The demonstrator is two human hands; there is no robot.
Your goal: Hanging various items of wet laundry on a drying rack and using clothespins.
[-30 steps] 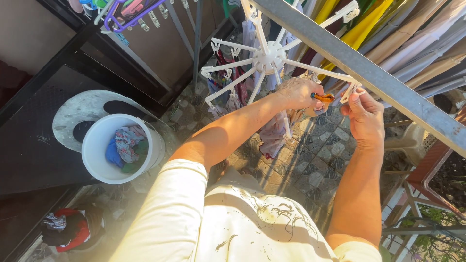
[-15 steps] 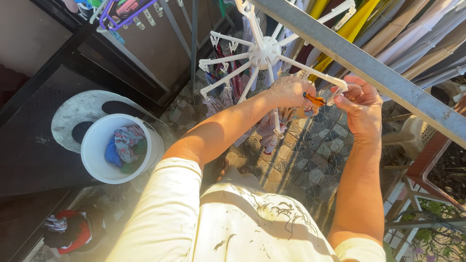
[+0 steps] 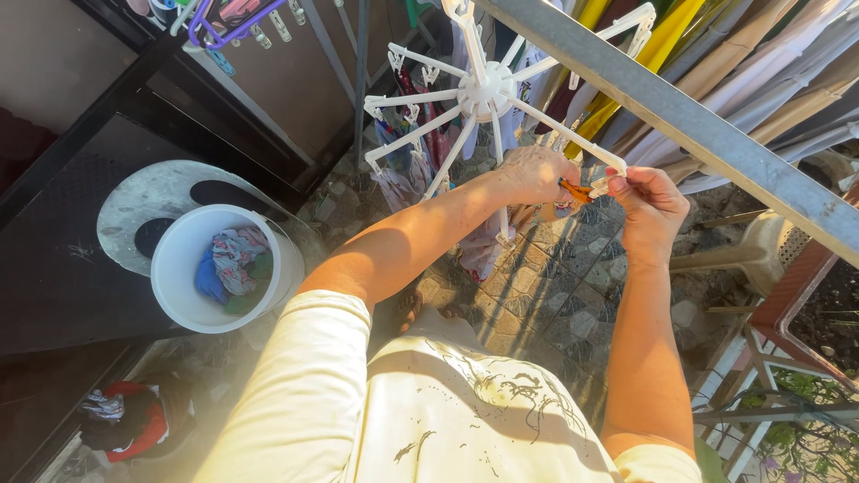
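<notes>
Up at the hanging white clip hanger (image 3: 483, 94), we work with both hands raised: our left hand (image 3: 535, 174) is closed around a small orange piece of cloth (image 3: 574, 191), and our right hand (image 3: 653, 207) pinches, thumb against fingertips, the white clip (image 3: 601, 185) at the tip of the spoke nearest us. The orange piece sits between the two hands, touching the left and just short of the clip; glare and our own fingers hide most of it, so we cannot tell quite what garment it is. We judge it light and limp, likely damp, a thing that bunches and slips unless an edge or hem is pulled taut, and that edge is where to hold it. The clip looks like thin, stiff plastic, best squeezed at its tail rather than twisted, and the whole hanger would swing at a tug. Beyond the hands, other small garments (image 3: 403, 174) dangle from the farther spokes. Below and left of our left elbow stands a white bucket (image 3: 279, 268) of mixed laundry; a grey metal bar (image 3: 716, 143) crosses just above our right hand.
</notes>
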